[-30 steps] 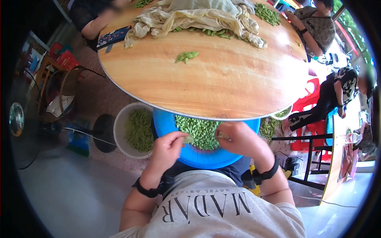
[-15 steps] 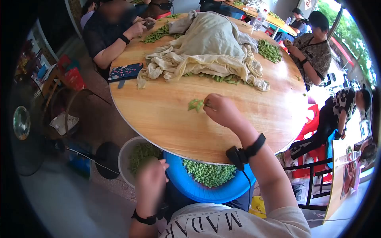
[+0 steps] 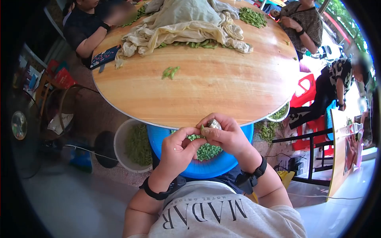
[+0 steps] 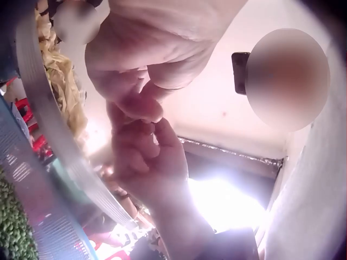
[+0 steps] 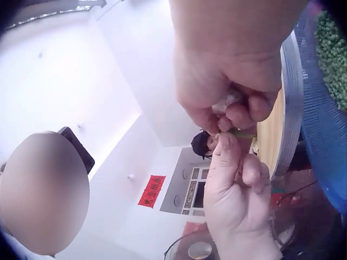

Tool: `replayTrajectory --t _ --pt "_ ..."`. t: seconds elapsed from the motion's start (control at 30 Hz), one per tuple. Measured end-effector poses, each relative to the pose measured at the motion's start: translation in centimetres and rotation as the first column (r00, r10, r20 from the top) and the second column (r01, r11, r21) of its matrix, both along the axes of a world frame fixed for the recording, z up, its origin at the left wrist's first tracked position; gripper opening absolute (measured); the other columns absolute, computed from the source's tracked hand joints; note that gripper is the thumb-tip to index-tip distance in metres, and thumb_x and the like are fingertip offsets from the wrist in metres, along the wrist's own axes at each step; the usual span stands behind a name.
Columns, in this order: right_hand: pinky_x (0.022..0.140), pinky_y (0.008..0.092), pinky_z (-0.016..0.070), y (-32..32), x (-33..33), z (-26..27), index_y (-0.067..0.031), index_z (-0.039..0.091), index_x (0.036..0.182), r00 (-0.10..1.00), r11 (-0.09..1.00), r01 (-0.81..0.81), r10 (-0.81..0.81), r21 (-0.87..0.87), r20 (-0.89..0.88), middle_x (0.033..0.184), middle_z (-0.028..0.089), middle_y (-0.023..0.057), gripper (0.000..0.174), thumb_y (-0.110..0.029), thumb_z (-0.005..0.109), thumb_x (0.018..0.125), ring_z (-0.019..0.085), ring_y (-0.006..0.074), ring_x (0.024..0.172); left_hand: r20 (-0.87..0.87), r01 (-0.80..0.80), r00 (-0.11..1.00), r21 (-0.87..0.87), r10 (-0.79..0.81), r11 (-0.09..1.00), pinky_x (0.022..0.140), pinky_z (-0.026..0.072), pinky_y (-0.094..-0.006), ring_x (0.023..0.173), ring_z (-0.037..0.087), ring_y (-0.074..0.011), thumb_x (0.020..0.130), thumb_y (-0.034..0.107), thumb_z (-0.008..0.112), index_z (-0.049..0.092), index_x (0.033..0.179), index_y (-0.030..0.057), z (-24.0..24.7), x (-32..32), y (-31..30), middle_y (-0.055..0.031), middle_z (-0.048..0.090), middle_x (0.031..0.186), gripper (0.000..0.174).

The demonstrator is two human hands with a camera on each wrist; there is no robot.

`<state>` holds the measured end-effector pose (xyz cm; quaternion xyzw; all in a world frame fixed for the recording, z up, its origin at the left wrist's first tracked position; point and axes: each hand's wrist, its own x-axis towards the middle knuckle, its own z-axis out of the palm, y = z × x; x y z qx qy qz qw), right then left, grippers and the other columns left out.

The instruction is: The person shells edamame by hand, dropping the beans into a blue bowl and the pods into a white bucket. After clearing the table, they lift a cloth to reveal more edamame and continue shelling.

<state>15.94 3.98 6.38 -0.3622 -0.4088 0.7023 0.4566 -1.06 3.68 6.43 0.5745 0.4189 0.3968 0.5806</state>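
Both hands meet over the blue basin (image 3: 158,137), close to the table's near edge. My right hand (image 3: 232,139) pinches a green bean pod (image 3: 202,127) between thumb and fingers. A small silvery piece (image 3: 214,124) sits among its curled fingers; the right wrist view shows it as a crumpled, shiny bit (image 5: 227,101). My left hand (image 3: 176,152) has its thumb and forefinger on the pod's near end, fingertips against those of the right. Below, shelled green beans (image 3: 208,152) fill the middle of the basin. A few loose pods (image 3: 170,72) lie on the wooden table (image 3: 222,87).
A white bucket (image 3: 119,148) of pods or empty hulls stands left of the basin. Damp cloth (image 3: 186,33) covers a heap of pods at the table's back, near a dark patterned pouch (image 3: 105,57). Other people sit around the table. A fan (image 3: 20,125) stands far left.
The hands started apart over the basin. The right then reached to the loose pods on the table while the left hung by the bucket; now both are together with a pod above the basin.
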Motion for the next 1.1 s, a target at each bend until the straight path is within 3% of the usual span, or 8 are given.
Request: replayTrajectory --t 0.23,0.3,0.63,0.73,0.83,0.93,1.03,1.1 --pt "0.045 0.0185 0.0282 -2.8 1.2 -2.0 -0.0015 0.056 0.091 1.000 1.000 0.015 -0.014 -0.015 0.016 0.058 0.043 -0.0027 0.034 -0.032 0.040 0.094 0.036 0.0046 0.050 -0.095 -0.080 0.992 0.057 0.085 0.995 0.045 0.0397 -0.0196 0.053 0.052 -0.0047 0.076 0.000 0.065 0.060 0.087 -0.0010 -0.2 0.5 -1.7 -0.0037 0.059 0.074 0.012" --pt "0.044 0.0195 0.0258 -3.5 1.3 -2.2 -0.0027 0.054 0.087 0.997 0.999 -0.049 0.050 -0.019 0.065 0.057 0.040 -0.0026 0.042 -0.037 0.032 0.096 0.033 0.0054 0.048 -0.207 -0.033 0.975 0.238 0.084 0.971 0.045 0.0402 -0.0209 0.053 0.053 -0.0068 0.075 0.000 0.066 0.060 0.086 -0.0009 -0.3 0.9 -1.9 -0.0050 0.058 0.073 0.012" --pt "0.043 0.0203 0.0272 -3.5 0.7 -2.3 -0.0044 0.049 0.079 0.998 0.998 -0.041 0.043 -0.038 0.051 0.055 0.039 -0.0036 0.034 -0.032 0.037 0.096 0.033 0.0051 0.048 -0.328 0.090 0.937 0.563 0.123 0.821 0.052 0.0454 -0.0303 0.060 0.057 -0.0253 0.073 -0.001 0.066 0.060 0.086 -0.0004 -0.6 1.1 -1.9 -0.0120 0.057 0.073 0.014" --pt "0.043 0.0207 0.0295 -3.5 0.4 -2.6 -0.0044 0.048 0.076 0.995 0.999 -0.007 0.012 -0.054 0.101 0.054 0.041 -0.0033 0.032 -0.028 0.039 0.095 0.036 0.0052 0.048 -0.318 0.053 0.933 0.588 0.171 0.807 0.053 0.0454 -0.0263 0.060 0.058 -0.0184 0.072 -0.004 0.066 0.060 0.084 -0.0021 -1.0 1.3 -1.9 -0.0114 0.059 0.072 0.014" --pt "0.043 0.0215 0.0309 -3.6 0.0 -3.0 -0.0039 0.048 0.076 0.988 0.998 0.062 -0.061 0.002 0.145 0.054 0.042 -0.0029 0.029 -0.025 0.041 0.095 0.037 0.0055 0.048 -0.278 -0.021 0.938 0.547 0.205 0.837 0.052 0.0458 -0.0301 0.062 0.058 -0.0265 0.074 0.001 0.065 0.059 0.086 0.0001 -1.8 1.6 -2.3 -0.0124 0.058 0.071 0.013" --pt "0.043 0.0221 0.0322 -3.7 -0.3 -2.8 -0.0031 0.048 0.075 0.974 0.993 0.106 -0.112 0.042 0.196 0.054 0.043 -0.0017 0.029 -0.024 0.041 0.095 0.039 0.0060 0.048 -0.257 -0.082 0.950 0.351 0.180 0.933 0.050 0.0443 -0.0265 0.057 0.057 -0.0199 0.079 0.003 0.061 0.059 0.086 0.0008 -2.6 1.7 -2.7 -0.0080 0.058 0.069 0.008" --pt "0.044 0.0234 0.0351 -3.9 -0.7 -2.7 -0.0018 0.050 0.076 0.939 0.980 0.130 -0.170 0.151 0.298 0.054 0.046 0.0003 0.028 -0.022 0.043 0.094 0.042 0.0072 0.049 0.003 -0.156 0.987 -0.180 0.159 0.971 0.045 0.0386 -0.0216 0.051 0.050 -0.0107 0.085 0.008 0.057 0.058 0.086 0.0011 -2.5 1.8 -3.0 -0.0034 0.056 0.067 0.007" --pt "0.045 0.0243 0.0369 -3.8 -0.8 -3.1 -0.0009 0.051 0.077 0.901 0.957 0.131 -0.224 0.259 0.371 0.055 0.047 0.0012 0.026 -0.020 0.045 0.093 0.044 0.0080 0.050 0.175 -0.098 0.971 -0.329 0.163 0.939 0.042 0.0338 -0.0195 0.049 0.044 -0.0068 0.087 0.010 0.055 0.057 0.085 0.0012 -2.7 1.8 -2.7 -0.0015 0.053 0.066 0.009"
